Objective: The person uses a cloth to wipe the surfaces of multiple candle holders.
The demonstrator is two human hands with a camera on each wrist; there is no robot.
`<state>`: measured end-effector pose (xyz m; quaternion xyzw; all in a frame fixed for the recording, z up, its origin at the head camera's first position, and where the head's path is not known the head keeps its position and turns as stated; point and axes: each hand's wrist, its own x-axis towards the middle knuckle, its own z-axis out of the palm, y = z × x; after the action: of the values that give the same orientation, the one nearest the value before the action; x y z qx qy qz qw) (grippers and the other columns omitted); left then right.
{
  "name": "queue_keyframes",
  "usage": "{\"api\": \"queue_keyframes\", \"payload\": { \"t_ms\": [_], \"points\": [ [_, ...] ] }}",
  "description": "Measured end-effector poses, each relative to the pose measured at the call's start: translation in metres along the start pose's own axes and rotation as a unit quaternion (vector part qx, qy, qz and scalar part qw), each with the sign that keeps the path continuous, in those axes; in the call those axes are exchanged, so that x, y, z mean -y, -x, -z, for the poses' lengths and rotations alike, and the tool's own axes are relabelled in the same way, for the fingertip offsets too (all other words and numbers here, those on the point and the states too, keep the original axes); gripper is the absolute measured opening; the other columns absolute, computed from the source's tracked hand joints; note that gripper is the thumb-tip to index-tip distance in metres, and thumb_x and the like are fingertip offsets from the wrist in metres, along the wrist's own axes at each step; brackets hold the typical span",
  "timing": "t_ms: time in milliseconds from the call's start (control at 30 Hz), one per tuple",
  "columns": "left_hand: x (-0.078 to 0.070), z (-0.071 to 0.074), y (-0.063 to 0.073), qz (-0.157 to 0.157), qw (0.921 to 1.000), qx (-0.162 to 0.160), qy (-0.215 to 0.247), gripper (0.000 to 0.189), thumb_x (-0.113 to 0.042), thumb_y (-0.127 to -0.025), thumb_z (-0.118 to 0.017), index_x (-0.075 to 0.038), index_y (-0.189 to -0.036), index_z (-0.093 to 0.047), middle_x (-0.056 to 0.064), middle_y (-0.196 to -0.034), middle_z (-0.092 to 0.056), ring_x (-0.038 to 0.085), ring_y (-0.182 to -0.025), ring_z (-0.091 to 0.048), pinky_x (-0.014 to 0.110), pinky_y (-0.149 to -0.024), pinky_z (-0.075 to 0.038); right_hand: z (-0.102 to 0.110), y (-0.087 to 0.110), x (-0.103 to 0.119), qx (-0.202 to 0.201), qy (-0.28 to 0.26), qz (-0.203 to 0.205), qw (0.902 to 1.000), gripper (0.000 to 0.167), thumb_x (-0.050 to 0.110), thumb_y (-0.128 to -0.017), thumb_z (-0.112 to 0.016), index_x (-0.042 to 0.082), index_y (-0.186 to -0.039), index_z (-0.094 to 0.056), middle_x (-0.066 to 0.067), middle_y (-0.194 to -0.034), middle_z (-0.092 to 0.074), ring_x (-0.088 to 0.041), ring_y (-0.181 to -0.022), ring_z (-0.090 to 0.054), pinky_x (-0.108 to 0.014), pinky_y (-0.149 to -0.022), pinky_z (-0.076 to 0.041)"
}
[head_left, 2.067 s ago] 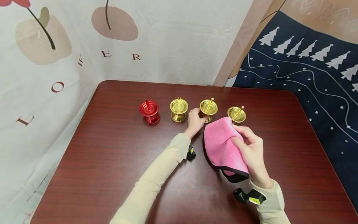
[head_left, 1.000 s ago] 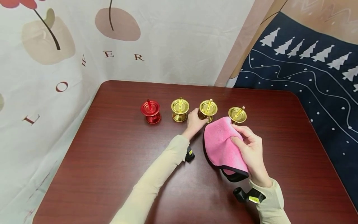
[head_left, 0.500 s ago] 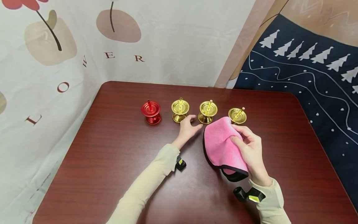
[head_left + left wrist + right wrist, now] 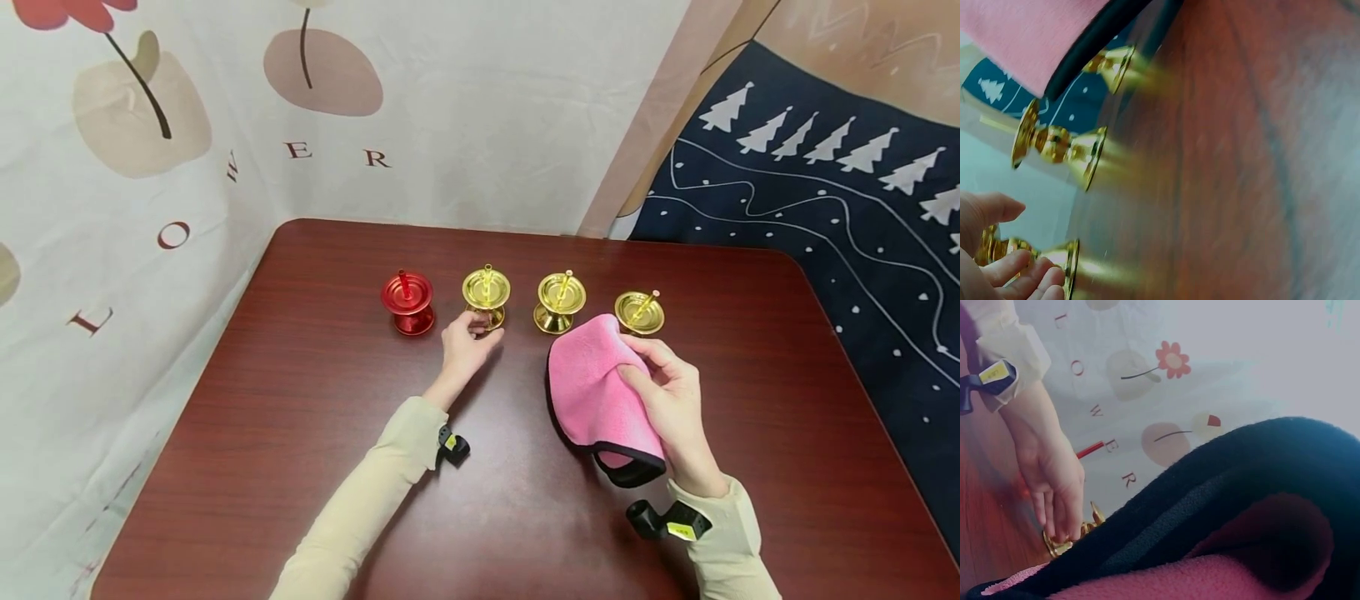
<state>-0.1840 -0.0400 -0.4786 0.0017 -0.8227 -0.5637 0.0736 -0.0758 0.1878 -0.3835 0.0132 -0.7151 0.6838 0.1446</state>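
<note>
Four small metal candle holders stand in a row: a red one (image 4: 407,293), then gold ones to its right. My left hand (image 4: 463,348) is at the foot of the left gold candle holder (image 4: 486,287). In the left wrist view its thumb and fingers are spread on either side of that holder's stem, not closed round it. The middle gold candle holder (image 4: 561,292) stands free. My right hand (image 4: 673,400) pinches a pink cloth (image 4: 596,383) with black edging between thumb and fingers. The cloth hangs before the rightmost gold candle holder (image 4: 639,313), hiding its base.
The holders stand toward the back of a dark red-brown wooden table (image 4: 300,400). A white printed curtain (image 4: 480,117) rises behind and at the left; a navy cloth with white trees (image 4: 810,208) hangs at the right.
My left hand has let go of the middle gold candle holder and moved left to the left gold one. My right hand keeps its grip on the cloth, nearly still.
</note>
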Motion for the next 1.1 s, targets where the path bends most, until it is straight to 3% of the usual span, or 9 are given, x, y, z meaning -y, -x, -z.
{"api": "queue_keyframes", "payload": {
  "t_ms": [200,367,633,867,1100],
  "points": [
    [0.003,0.005,-0.008,0.012,0.9988,-0.047,-0.006,0.029,-0.007,-0.073,-0.074,0.004,-0.097,-0.061,0.018,-0.09,-0.067,0.03,-0.08,-0.066,0.038,-0.075,-0.051,0.001,0.001,-0.004,0.001,0.005,0.003,1.0,0.028,-0.018,-0.077,-0.06,-0.011,-0.104,-0.064,0.003,-0.094,-0.067,-0.011,-0.086,-0.059,-0.019,-0.074,-0.046],
    [0.006,0.004,-0.019,0.022,0.9973,-0.068,-0.016,0.037,-0.008,-0.071,-0.077,0.002,-0.101,-0.057,0.016,-0.093,-0.065,0.029,-0.082,-0.063,0.037,-0.077,-0.049,0.001,0.0,-0.006,0.003,0.0,0.01,0.9999,0.028,-0.019,-0.076,-0.06,-0.011,-0.103,-0.064,0.003,-0.094,-0.067,-0.011,-0.086,-0.058,-0.019,-0.074,-0.045],
    [0.015,-0.002,-0.035,0.028,0.9962,-0.062,-0.054,0.044,-0.01,-0.067,-0.08,0.002,-0.104,-0.058,0.017,-0.096,-0.062,0.03,-0.093,-0.057,0.04,-0.085,-0.043,0.001,-0.004,-0.008,0.004,0.0,0.0,1.0,0.029,-0.018,-0.076,-0.06,-0.011,-0.104,-0.064,0.004,-0.095,-0.067,-0.011,-0.086,-0.058,-0.019,-0.073,-0.045],
    [0.019,-0.004,-0.04,0.0,0.9926,-0.046,-0.112,0.038,-0.014,-0.067,-0.079,0.005,-0.096,-0.063,0.021,-0.098,-0.062,0.037,-0.096,-0.053,0.045,-0.089,-0.037,0.001,-0.006,-0.01,0.0,-0.013,-0.028,0.9995,0.03,-0.016,-0.078,-0.061,-0.004,-0.105,-0.067,0.004,-0.095,-0.067,-0.01,-0.083,-0.058,-0.019,-0.071,-0.046],
    [0.023,-0.005,-0.04,-0.013,0.9938,-0.037,-0.104,0.031,-0.014,-0.068,-0.078,0.003,-0.091,-0.068,0.02,-0.097,-0.062,0.037,-0.097,-0.051,0.045,-0.089,-0.036,0.001,-0.008,-0.012,-0.012,-0.026,-0.038,0.9989,0.031,-0.015,-0.078,-0.062,-0.003,-0.105,-0.068,0.004,-0.093,-0.068,-0.009,-0.08,-0.059,-0.018,-0.069,-0.046]
  ]
}}
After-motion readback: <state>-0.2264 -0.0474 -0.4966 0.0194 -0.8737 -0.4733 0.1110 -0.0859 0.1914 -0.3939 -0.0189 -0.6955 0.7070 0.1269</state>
